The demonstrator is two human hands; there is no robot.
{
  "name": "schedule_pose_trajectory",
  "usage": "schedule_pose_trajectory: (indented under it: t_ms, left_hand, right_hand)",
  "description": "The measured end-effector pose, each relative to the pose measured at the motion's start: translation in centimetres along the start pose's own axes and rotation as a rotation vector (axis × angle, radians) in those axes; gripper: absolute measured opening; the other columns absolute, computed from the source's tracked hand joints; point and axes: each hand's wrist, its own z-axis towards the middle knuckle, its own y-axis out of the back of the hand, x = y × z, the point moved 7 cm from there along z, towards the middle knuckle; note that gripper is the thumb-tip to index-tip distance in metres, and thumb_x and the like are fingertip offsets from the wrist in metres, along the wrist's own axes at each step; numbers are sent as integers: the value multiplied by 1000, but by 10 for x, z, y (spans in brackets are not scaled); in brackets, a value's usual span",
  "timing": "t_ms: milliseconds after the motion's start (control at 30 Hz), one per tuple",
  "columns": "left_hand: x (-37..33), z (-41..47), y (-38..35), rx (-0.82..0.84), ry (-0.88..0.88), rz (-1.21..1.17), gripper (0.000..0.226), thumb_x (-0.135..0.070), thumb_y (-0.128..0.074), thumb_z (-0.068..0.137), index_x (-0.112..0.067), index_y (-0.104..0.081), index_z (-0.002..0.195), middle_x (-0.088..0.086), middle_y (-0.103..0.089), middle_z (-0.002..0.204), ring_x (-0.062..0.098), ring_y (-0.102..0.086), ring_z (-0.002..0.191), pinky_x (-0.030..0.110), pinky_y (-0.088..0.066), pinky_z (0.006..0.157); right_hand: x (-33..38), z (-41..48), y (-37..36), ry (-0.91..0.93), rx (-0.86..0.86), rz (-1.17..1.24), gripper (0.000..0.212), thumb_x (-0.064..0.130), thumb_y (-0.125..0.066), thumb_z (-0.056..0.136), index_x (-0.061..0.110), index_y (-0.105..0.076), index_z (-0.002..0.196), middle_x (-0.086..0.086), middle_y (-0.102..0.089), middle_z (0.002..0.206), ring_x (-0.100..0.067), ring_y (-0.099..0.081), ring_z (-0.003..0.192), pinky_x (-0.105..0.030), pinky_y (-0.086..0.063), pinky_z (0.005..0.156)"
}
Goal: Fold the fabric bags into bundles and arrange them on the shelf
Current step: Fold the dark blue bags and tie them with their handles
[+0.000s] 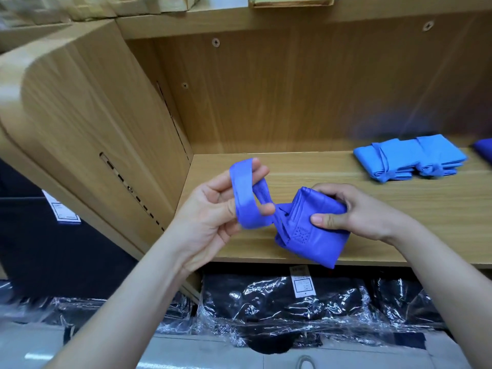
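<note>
Down low and closest to you, black packs in shiny plastic [279,307] lie under the shelf, and one has a white tag [303,286].

Above them, your hands hold the purple-blue bag [314,235] over the front edge of the shelf board [399,222]. The bag is folded into a thick square, and its bottom corner hangs just past that edge. Your right hand [354,209] pinches the square, thumb on the front and curled fingers on top. The bag's strap [243,198] sticks out to the left, so the whole thing runs long from left to right. The strap loops round the curled fingers of your left hand [213,209].

The board is pale wood. A wide bare strip of it lies between the wooden side wall [93,129] on the left and two light blue bundles [407,161] on the right. The bundles touch each other and sit well apart from your hands. A darker blue piece [483,150] peeks in at the right edge. Behind it all stands the wooden back wall [292,97].
</note>
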Motion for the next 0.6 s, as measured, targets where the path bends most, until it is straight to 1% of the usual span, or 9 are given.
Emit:
schedule_pose_trajectory:
  t_ms: [67,167,233,300,333,400,467,533,600]
  left_hand:
    - [11,5,14,-48,10,25,69,-25,-88,57,-15,-65,122,3,-63,131,26,-68,106,26,-55,83]
    - [31,12,29,-92,61,84,72,-25,-81,60,-9,-58,126,3,-65,128,24,-68,107,26,-54,83]
    - [40,16,32,-66,75,211,74,-39,-86,59,-12,-61,123,2,-67,125,20,-66,109,23,-52,85]
    - [47,19,31,-12,65,339,84,-57,-85,55,-11,-61,121,2,-68,122,15,-64,111,22,-50,91]
    - [51,19,27,30,62,370,87,-60,-83,58,-7,-60,123,5,-67,123,15,-63,112,23,-49,93]
    - [58,19,18,102,57,388,87,-58,-80,65,-1,-56,127,7,-64,129,15,-61,115,23,-48,94]
    - [63,20,14,122,57,395,82,-56,-78,68,-4,-56,128,4,-63,130,14,-60,117,23,-47,94]
    - [68,20,14,127,61,419,80,-56,-76,69,-8,-56,129,1,-62,132,15,-59,121,23,-46,96]
    - [72,20,16,126,71,423,78,-55,-76,69,-9,-56,129,0,-62,133,16,-57,124,23,-46,97]
  right_hand:
    - [4,-2,3,28,-46,-100,27,21,-74,75,13,-63,98,3,-65,81,-9,-58,76,-22,-46,66]
    - [15,-3,1,88,-76,-361,35,8,-79,78,32,-64,99,16,-67,91,-2,-59,83,-23,-47,77]
    - [25,-5,-1,145,-136,-421,44,6,-83,73,38,-64,95,17,-69,96,-4,-62,90,-23,-47,84]
    - [35,-8,6,179,-275,-250,45,2,-86,66,34,-68,93,15,-71,95,-4,-64,88,-19,-48,82]
    - [36,-9,13,190,-357,-121,45,0,-87,64,30,-70,93,14,-71,91,-4,-63,82,-17,-49,78]
    - [31,-9,19,190,-465,116,49,-4,-85,61,25,-69,98,11,-67,78,-5,-59,69,-16,-49,67]
    - [21,-5,13,156,-464,245,55,-6,-82,63,23,-67,108,9,-64,70,-8,-55,63,-17,-49,63]
    - [14,-2,3,107,-379,189,55,-8,-80,68,21,-65,112,5,-64,71,-12,-55,66,-20,-50,64]
    - [12,2,-3,77,-299,39,50,-5,-81,71,24,-63,108,-2,-64,74,-15,-55,68,-27,-49,67]
